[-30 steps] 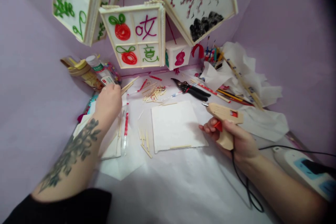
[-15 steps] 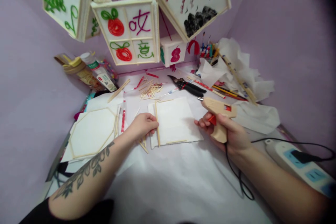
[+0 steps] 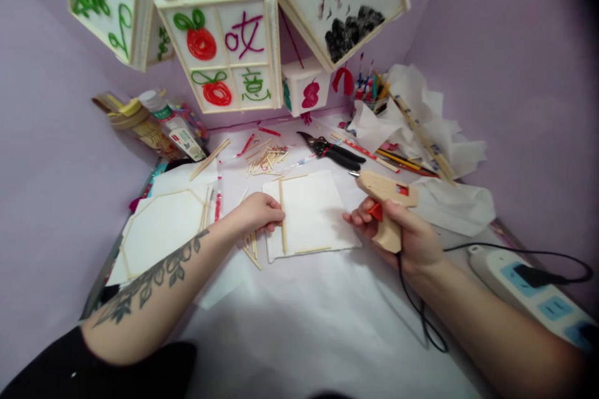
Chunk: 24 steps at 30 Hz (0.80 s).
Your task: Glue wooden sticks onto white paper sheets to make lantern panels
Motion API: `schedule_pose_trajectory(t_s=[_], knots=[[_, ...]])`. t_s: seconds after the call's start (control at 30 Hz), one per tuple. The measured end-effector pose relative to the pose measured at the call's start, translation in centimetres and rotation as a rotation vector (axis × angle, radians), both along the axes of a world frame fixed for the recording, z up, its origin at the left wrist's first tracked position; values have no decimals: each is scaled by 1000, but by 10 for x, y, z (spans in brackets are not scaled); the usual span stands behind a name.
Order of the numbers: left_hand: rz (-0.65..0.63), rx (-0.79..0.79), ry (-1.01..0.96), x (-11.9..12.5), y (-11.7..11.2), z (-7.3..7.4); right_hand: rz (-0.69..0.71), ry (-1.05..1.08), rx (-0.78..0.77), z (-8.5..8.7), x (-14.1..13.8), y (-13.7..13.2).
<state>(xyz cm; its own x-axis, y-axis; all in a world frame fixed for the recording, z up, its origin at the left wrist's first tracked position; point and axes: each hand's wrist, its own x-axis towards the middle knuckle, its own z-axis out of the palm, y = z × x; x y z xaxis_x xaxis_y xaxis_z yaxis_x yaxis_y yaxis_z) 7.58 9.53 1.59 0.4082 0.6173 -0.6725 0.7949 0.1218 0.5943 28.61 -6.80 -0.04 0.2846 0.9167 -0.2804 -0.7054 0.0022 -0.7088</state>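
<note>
My left hand (image 3: 262, 212) is closed, its thumb and fingers pinching a thin wooden stick (image 3: 284, 240) that lies upright along the left part of a white square sheet (image 3: 321, 212). Short sticks also lie along the sheet's top and bottom edges. To the right of the sheet, my right hand (image 3: 412, 234) grips a tan hot glue gun (image 3: 387, 190) with a red trigger. Its metal nozzle points left, over the table and apart from the stick. A black cord (image 3: 412, 305) hangs from the handle.
Black pruning shears (image 3: 332, 151) and a pile of cut sticks (image 3: 267, 159) lie behind the sheet. A stick-framed octagon (image 3: 163, 230) is at left, bottles (image 3: 173, 124) behind it. Decorated lanterns (image 3: 219, 53) hang above. A power strip (image 3: 538, 293) sits at right, crumpled paper (image 3: 461, 206) behind.
The stick under my left hand has shifted slightly right and inward on the sheet. My right hand still holds the glue gun in nearly the same place. The whole view has shifted a little.
</note>
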Motion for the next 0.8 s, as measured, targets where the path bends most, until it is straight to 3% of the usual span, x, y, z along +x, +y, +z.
schedule_pose_trajectory(t_s=[0.5,0.8], knots=[[-62,-38,38,11,0,3,5,1,-9,1,-1,-1],[-122,50,63,12,-3,3,2,11,3,1,-2,-1]])
